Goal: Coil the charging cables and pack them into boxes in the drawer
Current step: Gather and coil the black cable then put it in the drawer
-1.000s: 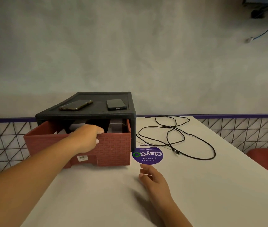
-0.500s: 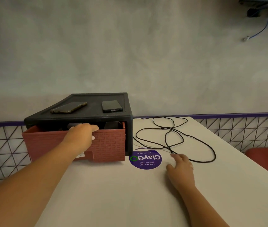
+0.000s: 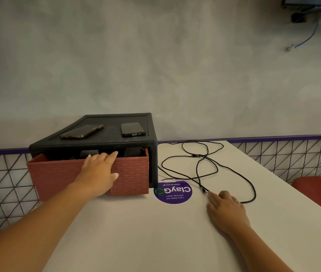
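Observation:
A black drawer unit (image 3: 151,154) stands at the table's far left, its red brick-patterned drawer (image 3: 132,173) pulled partly out. Dark boxes (image 3: 134,152) show in the gap above the drawer front. My left hand (image 3: 100,170) lies flat against the drawer front with fingers spread, its fingertips at the top rim. A long black charging cable (image 3: 210,165) sprawls loose on the white table, to the right of the unit. My right hand (image 3: 225,208) rests palm down on the table, its fingertips touching the cable's plug end (image 3: 204,191).
Two phones (image 3: 81,132) (image 3: 132,129) lie on top of the drawer unit. A round purple sticker (image 3: 172,192) is on the table (image 3: 155,232). A red chair (image 3: 318,191) stands at the right. A wire-mesh railing (image 3: 5,183) runs behind the table.
My left hand has gone from gripping the drawer rim to lying flat on its front, and the drawer has slid further in. My right hand moved right and forward to the cable's plug.

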`<action>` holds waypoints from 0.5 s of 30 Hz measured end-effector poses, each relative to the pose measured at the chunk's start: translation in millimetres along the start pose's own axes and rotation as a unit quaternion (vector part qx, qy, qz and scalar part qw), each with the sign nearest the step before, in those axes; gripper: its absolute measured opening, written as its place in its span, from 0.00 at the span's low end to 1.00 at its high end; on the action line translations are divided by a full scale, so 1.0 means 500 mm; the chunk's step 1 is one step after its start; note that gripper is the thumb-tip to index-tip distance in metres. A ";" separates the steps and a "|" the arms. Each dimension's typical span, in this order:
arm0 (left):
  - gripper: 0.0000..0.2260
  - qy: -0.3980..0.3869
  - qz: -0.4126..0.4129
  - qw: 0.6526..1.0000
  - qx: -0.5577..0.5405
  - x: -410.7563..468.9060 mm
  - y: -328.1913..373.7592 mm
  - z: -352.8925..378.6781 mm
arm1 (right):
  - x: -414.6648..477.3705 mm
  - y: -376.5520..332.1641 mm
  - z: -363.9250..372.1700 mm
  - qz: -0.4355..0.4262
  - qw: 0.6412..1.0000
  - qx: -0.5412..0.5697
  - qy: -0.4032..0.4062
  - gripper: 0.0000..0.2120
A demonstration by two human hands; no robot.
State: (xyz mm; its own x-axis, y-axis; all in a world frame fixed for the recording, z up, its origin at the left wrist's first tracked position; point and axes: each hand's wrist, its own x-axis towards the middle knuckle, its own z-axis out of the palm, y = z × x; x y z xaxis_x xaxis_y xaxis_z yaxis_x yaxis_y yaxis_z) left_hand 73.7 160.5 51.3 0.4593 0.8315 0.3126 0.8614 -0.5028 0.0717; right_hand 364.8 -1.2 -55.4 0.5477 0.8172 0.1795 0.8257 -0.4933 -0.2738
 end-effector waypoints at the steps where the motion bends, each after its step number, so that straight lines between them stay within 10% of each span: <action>1: 0.33 0.002 -0.001 1.000 -0.014 -0.012 0.004 0.003 | -0.010 0.002 -0.001 -0.006 1.000 -0.002 0.004 0.19; 10: 0.29 -0.048 0.053 0.976 -0.203 -0.165 0.110 0.097 | -0.124 -0.012 -0.026 -0.079 0.997 0.019 0.005 0.13; 15: 0.20 -0.155 0.038 0.896 -0.414 -0.257 0.204 0.142 | -0.240 -0.059 -0.042 -0.189 0.978 0.081 -0.019 0.12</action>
State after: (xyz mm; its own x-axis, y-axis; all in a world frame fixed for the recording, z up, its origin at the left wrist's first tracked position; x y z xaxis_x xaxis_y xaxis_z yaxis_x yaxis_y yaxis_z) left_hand 118.1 19.2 -48.9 0.6587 0.7484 0.0784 0.4271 -0.4575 0.7799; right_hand 277.5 -91.0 -49.2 0.1992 0.9439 0.2633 0.9344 -0.1020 -0.3413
